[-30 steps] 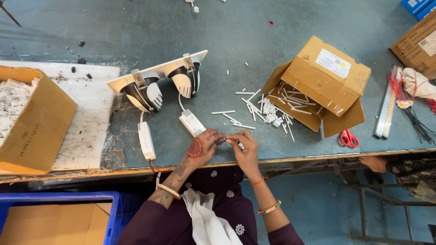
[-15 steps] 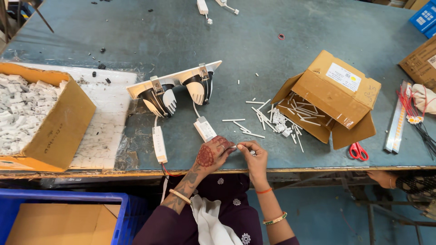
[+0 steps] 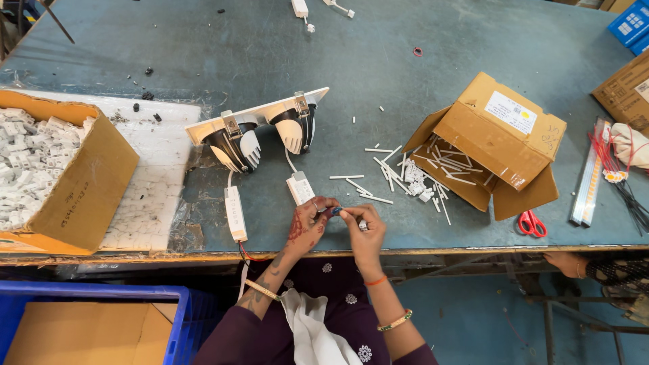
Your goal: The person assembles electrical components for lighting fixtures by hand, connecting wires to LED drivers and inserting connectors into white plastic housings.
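Note:
My left hand point(image 3: 309, 223) and my right hand point(image 3: 362, 226) meet at the table's front edge, fingertips pinched together on a small blue-and-white connector piece point(image 3: 336, 211). Just behind them lies a white driver box point(image 3: 300, 188), wired to a twin recessed light fitting point(image 3: 260, 132) lying on the blue-grey table point(image 3: 378, 67). A second, longer white driver box point(image 3: 234, 213) sits to the left. Scattered white tubes and small white parts point(image 3: 405, 177) lie to the right of my hands.
An open cardboard box point(image 3: 493, 138) on its side spills white tubes. A carton of small white parts point(image 3: 57, 176) stands at left on a white sheet. Red-handled scissors point(image 3: 532, 223) and wire bundles point(image 3: 618, 169) lie at right. A blue crate point(image 3: 94, 318) sits below; another person's hand point(image 3: 564, 263) shows lower right.
The view has shifted, so the table's things sit lower and further right in frame. My hands stay together at the front edge, still working the small piece between the fingertips.

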